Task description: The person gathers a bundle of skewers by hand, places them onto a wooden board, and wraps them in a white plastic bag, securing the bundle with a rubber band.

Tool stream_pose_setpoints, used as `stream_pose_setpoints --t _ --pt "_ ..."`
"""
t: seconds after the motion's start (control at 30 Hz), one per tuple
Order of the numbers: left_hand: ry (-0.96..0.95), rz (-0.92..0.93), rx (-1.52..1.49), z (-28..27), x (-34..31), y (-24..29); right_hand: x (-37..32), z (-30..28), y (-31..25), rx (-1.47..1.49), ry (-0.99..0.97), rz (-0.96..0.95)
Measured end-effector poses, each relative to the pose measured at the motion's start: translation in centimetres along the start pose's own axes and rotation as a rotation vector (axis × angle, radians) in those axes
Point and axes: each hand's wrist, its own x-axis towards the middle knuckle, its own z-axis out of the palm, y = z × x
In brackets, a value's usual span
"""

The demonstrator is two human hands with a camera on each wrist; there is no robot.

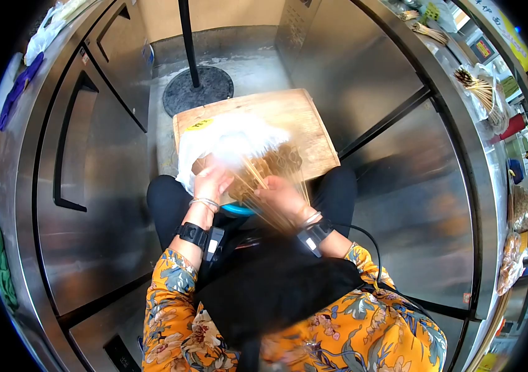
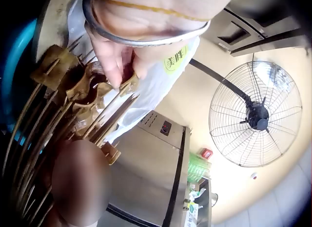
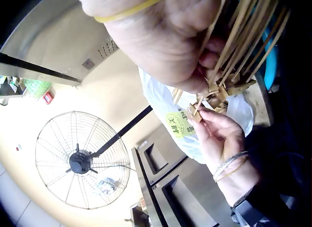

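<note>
My right hand (image 1: 282, 195) grips a bunch of bamboo skewers (image 3: 243, 34), several of which carry brown, folded, sheet-like food pieces (image 2: 58, 66). With thumb and fingers, my left hand (image 3: 222, 139) pinches a small brown piece (image 3: 195, 114) at the tip of one skewer. Below the hands, a white plastic bag (image 1: 233, 133) with a yellow-green label lies on a wooden board (image 1: 319, 133). More brown pieces (image 1: 288, 158) sit by the bag's near edge, blurred in the head view. The skewers' lower ends blur in front of the black apron.
A turquoise basin rim (image 1: 237, 211) shows beneath the board's near edge. Steel cabinets (image 1: 400, 161) stand close on both sides. Beyond the board is a round black stand base (image 1: 199, 87) with a pole, carrying a fan (image 2: 256, 114). Skewer bundles (image 1: 481, 90) lie on the right counter.
</note>
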Motion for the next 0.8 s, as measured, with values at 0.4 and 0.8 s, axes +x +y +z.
stream_pose_setpoints --t 0.4,0.8 --pt "0.123 0.096 0.115 1.7 -0.2 0.4 -0.3 0.5 -0.5 0.11 0.027 0.018" --pt "-0.027 0.3 0.268 2.6 -1.7 0.2 -1.2 0.9 -2.1 0.07 0.036 0.059"
